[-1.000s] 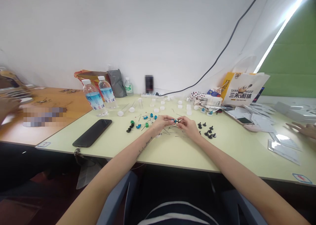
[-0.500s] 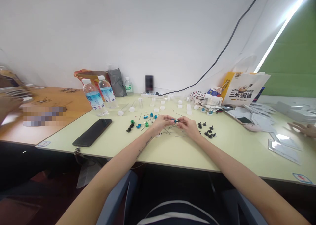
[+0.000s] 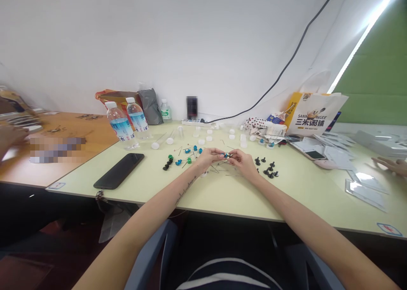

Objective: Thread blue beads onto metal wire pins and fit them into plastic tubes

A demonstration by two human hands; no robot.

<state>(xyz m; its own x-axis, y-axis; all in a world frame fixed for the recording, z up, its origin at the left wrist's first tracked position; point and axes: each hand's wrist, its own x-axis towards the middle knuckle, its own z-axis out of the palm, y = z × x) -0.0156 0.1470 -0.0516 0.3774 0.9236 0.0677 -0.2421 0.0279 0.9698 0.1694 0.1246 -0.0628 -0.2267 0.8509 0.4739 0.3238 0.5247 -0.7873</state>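
Note:
My left hand (image 3: pixel 210 157) and my right hand (image 3: pixel 242 162) meet over the middle of the pale table (image 3: pixel 222 196). Between their fingertips is a small blue and black piece (image 3: pixel 226 155); the left fingers pinch its blue side and the right fingers its dark side. Left of my hands lie several small blue pieces (image 3: pixel 179 162), a green piece (image 3: pixel 189 160) and a row of black pieces (image 3: pixel 168 163). Thin metal pins (image 3: pixel 215 168) are scattered beneath and around the hands. Several black pieces with round bases (image 3: pixel 270 175) stand to the right.
A black phone (image 3: pixel 119 171) lies at the left. Behind stand two water bottles (image 3: pixel 136 119), white-capped clear tubes (image 3: pixel 170 140) and a paper bag (image 3: pixel 313 114). Clear plastic packets (image 3: pixel 365 192) lie at the right, near another person's hand (image 3: pixel 391 166). Another person's hand (image 3: pixel 11 139) is at far left.
My hands stay in nearly the same place, with the small piece turned slightly between the fingertips. The other person's hand at far left has shifted a little.

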